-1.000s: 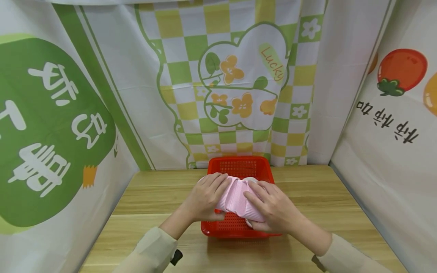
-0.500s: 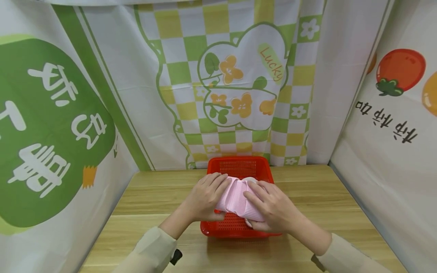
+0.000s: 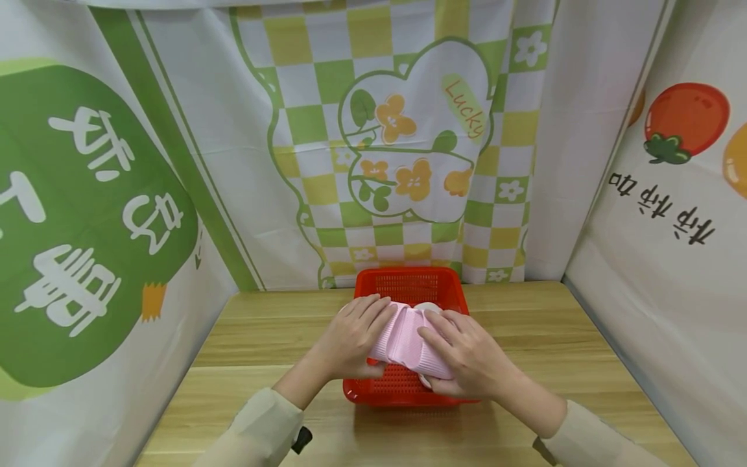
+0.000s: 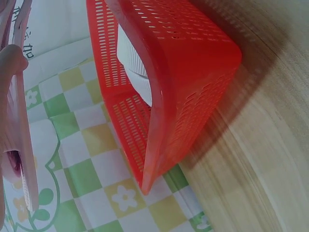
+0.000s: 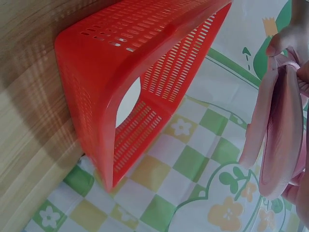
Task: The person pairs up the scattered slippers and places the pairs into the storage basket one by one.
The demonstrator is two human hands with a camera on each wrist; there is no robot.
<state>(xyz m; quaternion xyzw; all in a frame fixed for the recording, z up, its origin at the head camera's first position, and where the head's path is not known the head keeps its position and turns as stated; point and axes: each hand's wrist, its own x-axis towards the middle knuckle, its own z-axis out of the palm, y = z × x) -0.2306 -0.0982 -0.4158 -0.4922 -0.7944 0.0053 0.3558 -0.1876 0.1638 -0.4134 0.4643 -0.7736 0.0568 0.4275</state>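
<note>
Over the red basket (image 3: 379, 397), my two hands hold what look like pink ribbed slippers (image 3: 411, 340). My left hand (image 3: 352, 338) grips their left end, its fingers bent over the top. At the other end my right hand (image 3: 471, 355) grips them, thumb underneath. In the right wrist view the pink slippers (image 5: 282, 135) show as two thick slabs with rounded ends, close together with a dark gap between. Inside the basket lies a white ribbed thing (image 4: 134, 63), mostly hidden by the basket wall and, in the head view, by the slippers and right hand.
The perforated basket stands on a wood-grain table (image 3: 280, 331), near its back edge. Behind it hangs a green and yellow checked cloth (image 3: 327, 188). Printed white cloth walls (image 3: 659, 292) enclose the table on the left and right.
</note>
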